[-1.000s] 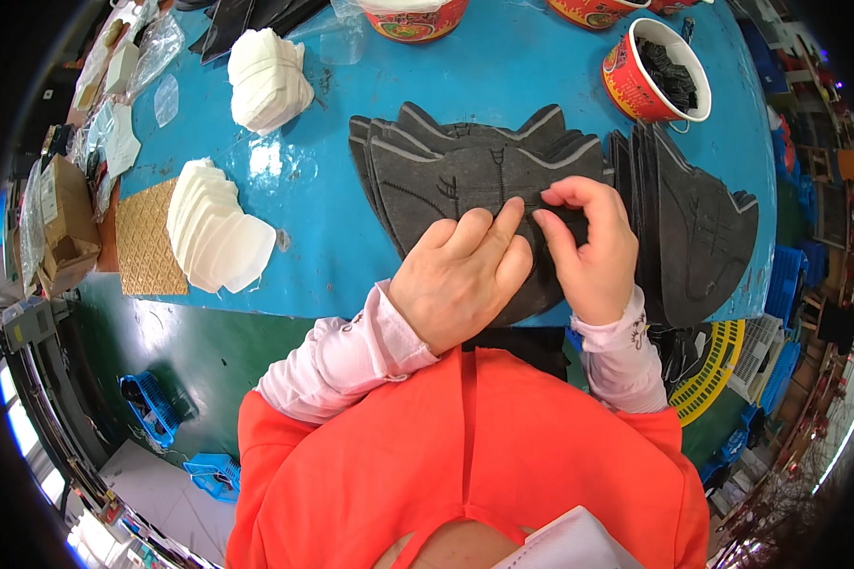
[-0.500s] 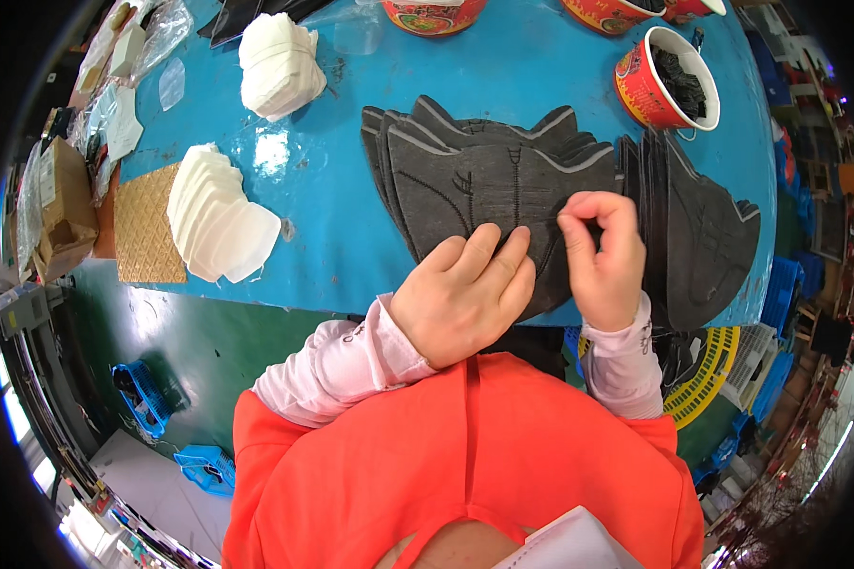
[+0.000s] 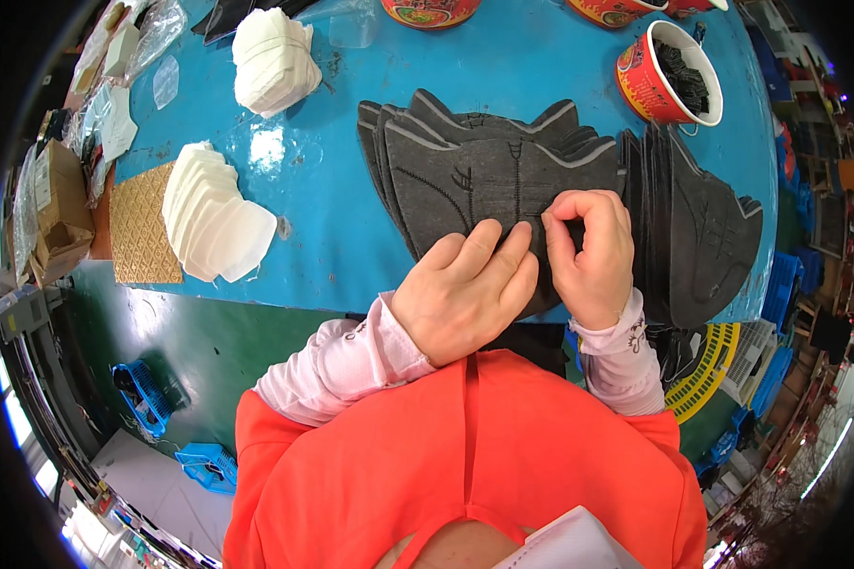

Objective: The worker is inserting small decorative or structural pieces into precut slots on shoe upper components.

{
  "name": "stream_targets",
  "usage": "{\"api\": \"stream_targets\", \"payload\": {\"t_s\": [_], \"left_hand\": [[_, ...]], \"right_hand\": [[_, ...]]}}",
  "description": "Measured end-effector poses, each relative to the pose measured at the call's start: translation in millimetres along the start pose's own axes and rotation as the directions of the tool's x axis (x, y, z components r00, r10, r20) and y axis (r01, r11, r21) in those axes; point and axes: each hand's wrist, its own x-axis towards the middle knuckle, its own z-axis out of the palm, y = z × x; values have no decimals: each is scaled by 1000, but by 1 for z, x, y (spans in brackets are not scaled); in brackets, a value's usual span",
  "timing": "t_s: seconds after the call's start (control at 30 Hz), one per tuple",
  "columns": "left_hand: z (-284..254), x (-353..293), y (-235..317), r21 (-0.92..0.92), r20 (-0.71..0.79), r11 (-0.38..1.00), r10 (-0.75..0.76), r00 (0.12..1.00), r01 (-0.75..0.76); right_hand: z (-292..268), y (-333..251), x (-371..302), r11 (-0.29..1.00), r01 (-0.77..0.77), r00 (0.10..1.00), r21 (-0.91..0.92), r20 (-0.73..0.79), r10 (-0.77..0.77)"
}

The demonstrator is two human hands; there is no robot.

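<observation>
1. At the far left stood a carton (image 3: 64, 199), outside the blue table (image 3: 323, 223).
2. Next came a gold mat (image 3: 142, 232), its right side overlapped by fanned white pieces (image 3: 209, 213). They lay close to the near edge; a passing sleeve could, I judged, have scattered them.
3. Farther back sat a white bundle (image 3: 275, 64), apart from the work.
4. Near the middle, before the person, the dark panels (image 3: 489, 166) lay overlapped, stitched face up, their lower end by the table's near edge. Lying loose on one another, they looked apt to slide if pushed sideways.
5. On the top panel's lower part rested the left hand (image 3: 470, 294), palm down, fingers extended and gripping nothing visible. Too light a press could have let that panel creep under a tug.
6. Just beside it, the right hand (image 3: 593, 261) had thumb and forefinger brought together at the panel; whether they pinched anything I could not tell. A hard pull there might have puckered or torn the stitching.
7. At the right, a second pile (image 3: 707, 237) stood near that hand, where a swinging elbow might have toppled it; behind it leaned a red tub (image 3: 645, 83) of dark scraps (image 3: 680, 81), which a knock could have spilled.
</observation>
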Motion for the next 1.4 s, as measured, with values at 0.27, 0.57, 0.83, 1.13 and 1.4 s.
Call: {"api": "stream_targets", "payload": {"t_s": [0.27,0.57,0.83,1.13,1.4], "left_hand": [[0,5,0,-33,58,999,-38,998,40],[2,6,1,6,35,999,-40,999,40],[7,9,4,32,31,998,-48,998,47],[1,11,3,-6,26,998,-66,997,66],[13,1,13,-38,-162,993,-112,980,107]], "right_hand": [[-1,2,5,998,54,998,-13,36,-53],[-14,-2,-23,988,-116,986,101,-106,126],[-5,-2,-22,964,194,981,-180,38,-191],[-9,-1,-12,982,164,986,-91,7,-164],[-52,-24,24,973,200,979,-112,-19,-203]]}}
